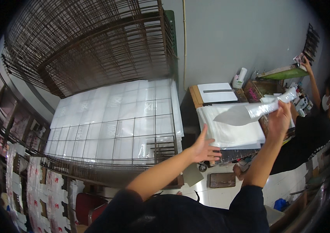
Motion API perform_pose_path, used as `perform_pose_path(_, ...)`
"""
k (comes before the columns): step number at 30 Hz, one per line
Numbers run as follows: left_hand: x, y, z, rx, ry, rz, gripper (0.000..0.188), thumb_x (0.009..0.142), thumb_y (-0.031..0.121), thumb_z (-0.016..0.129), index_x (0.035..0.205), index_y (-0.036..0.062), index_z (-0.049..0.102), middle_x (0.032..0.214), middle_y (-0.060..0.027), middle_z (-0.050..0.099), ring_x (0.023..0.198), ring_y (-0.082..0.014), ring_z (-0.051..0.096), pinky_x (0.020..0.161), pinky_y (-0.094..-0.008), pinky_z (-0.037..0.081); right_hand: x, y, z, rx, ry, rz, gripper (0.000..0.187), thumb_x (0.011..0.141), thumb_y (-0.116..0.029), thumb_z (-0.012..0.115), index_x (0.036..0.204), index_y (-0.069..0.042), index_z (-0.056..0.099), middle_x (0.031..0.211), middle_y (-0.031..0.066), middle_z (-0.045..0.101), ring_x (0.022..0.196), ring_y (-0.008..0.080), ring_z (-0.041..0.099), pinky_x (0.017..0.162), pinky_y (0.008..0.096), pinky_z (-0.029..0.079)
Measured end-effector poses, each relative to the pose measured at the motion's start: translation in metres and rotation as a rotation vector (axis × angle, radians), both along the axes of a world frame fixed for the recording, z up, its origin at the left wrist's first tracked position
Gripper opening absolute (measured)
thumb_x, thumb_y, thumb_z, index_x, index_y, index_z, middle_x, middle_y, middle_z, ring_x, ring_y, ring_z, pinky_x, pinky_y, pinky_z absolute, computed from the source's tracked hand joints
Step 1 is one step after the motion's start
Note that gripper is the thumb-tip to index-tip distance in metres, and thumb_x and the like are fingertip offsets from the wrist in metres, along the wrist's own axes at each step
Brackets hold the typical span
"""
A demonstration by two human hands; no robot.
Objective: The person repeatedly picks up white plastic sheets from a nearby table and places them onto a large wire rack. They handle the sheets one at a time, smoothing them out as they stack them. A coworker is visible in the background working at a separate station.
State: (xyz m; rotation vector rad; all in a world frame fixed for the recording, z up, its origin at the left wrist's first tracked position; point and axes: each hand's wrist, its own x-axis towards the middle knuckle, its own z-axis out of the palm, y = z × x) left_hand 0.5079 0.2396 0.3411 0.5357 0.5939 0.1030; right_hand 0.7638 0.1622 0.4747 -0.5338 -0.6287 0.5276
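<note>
My right hand (pixel 280 118) is closed on a clear plastic bag (pixel 264 108), holding its gathered end up. The rest of the bag curls down to the left over a stack of translucent plastic bags (pixel 227 134) on the work table. At the stack's near left corner, my left hand (pixel 203 149) is open with its fingers spread, apparently holding nothing. Whether it touches the stack, I cannot tell. To the left, more printed bags (pixel 112 120) lie in overlapping rows on a wire drying rack (pixel 112 144).
Raised wire shelves (pixel 103 42) lean over the rack's far side. A white board (pixel 216 92) and a white bottle (pixel 239 79) are behind the stack. At right, a masked person in black (pixel 312 128) reaches toward a green-edged frame (pixel 283 73). A red chair (pixel 89 207) stands below left.
</note>
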Motion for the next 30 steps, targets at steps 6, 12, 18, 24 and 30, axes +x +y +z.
perform_pose_path(6,0.042,0.003,-0.026,-0.191,-0.101,0.135,0.087,0.065,0.075,0.054,0.113,0.0027,0.052,0.105,-0.0185,0.054,0.098,-0.0276,0.055,0.084,-0.0363,0.046,-0.068,-0.106,0.045,-0.178,-0.15,-0.027,0.051,0.084,-0.015,0.049,0.132,-0.002,0.038,0.122,0.0159,0.05,0.109,0.0267,0.051,0.096,0.0377,0.04)
perform_pose_path(12,0.067,-0.037,-0.033,0.066,-0.165,0.292,0.02,0.065,0.004,0.066,0.084,0.0076,0.059,0.078,-0.0033,0.059,0.074,-0.014,0.058,0.069,-0.0268,0.048,-0.112,-0.135,0.009,-0.324,-0.252,-0.125,0.054,0.081,-0.014,0.049,0.132,-0.001,0.036,0.125,0.0153,0.048,0.111,0.0264,0.049,0.097,0.0371,0.038)
perform_pose_path(18,-0.094,0.038,0.056,0.28,-0.276,0.625,0.026,0.07,0.009,0.06,0.096,0.0049,0.057,0.093,-0.0053,0.059,0.089,-0.0154,0.057,0.078,-0.0287,0.046,-0.159,-0.1,0.013,-0.269,-0.337,0.003,0.058,0.079,-0.013,0.05,0.133,0.0,0.034,0.128,0.0147,0.045,0.113,0.0261,0.047,0.098,0.0366,0.037)
perform_pose_path(24,-0.34,0.058,0.135,0.604,-0.164,1.031,0.031,0.07,0.009,0.062,0.099,0.0011,0.054,0.095,-0.0098,0.058,0.089,-0.0192,0.057,0.076,-0.0342,0.049,-0.257,-0.032,0.036,-0.193,-0.428,0.268,0.062,0.076,-0.012,0.051,0.134,0.0,0.033,0.13,0.0142,0.042,0.115,0.0258,0.045,0.099,0.0361,0.035)
perform_pose_path(30,-0.576,0.071,0.131,0.837,0.132,1.309,0.032,0.071,0.011,0.062,0.1,0.0013,0.052,0.093,-0.0088,0.056,0.082,-0.0189,0.054,0.069,-0.0313,0.045,-0.454,0.08,0.026,-0.26,-0.352,0.752,0.072,0.07,-0.001,0.052,0.136,-0.006,0.025,0.122,0.0127,0.049,0.111,0.0235,0.048,0.099,0.0362,0.034)
